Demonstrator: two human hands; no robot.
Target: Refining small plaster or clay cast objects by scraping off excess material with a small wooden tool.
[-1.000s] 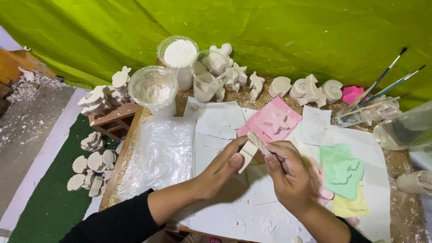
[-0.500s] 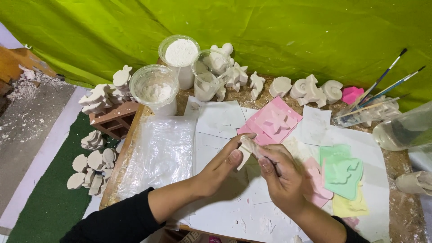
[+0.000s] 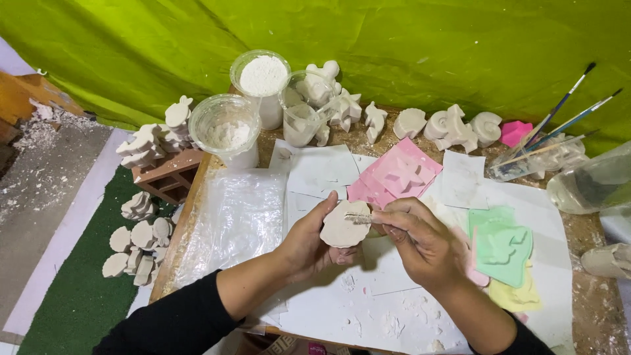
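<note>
Holding a flat, pale plaster cast [image 3: 344,225] upright above the table [image 3: 595,309], the left hand [image 3: 309,240] grips it from below, thumb against its rear edge and fingers curled under. The right hand [image 3: 420,236] is clenched around a thin scraping tool [image 3: 360,216], whose tip rests on the cast's upper face. Both hands hover over white paper sheets [image 3: 368,309] dusted with crumbs of plaster.

Just behind the cast lies a pink mould [image 3: 394,176], and to the right a green mould [image 3: 501,244] sits on a yellow one [image 3: 519,296]. At the table's far edge stand a tub of white powder [image 3: 261,79], a clear plastic cup [image 3: 223,128] with powder residue, and a row of finished white figures [image 3: 453,128]. Paintbrushes [image 3: 559,125] lean in a clear container at the far right. A clear plastic sheet [image 3: 236,217] covers the table's left part. More casts [image 3: 135,243] lie on the green mat [image 3: 79,296] on the floor.
</note>
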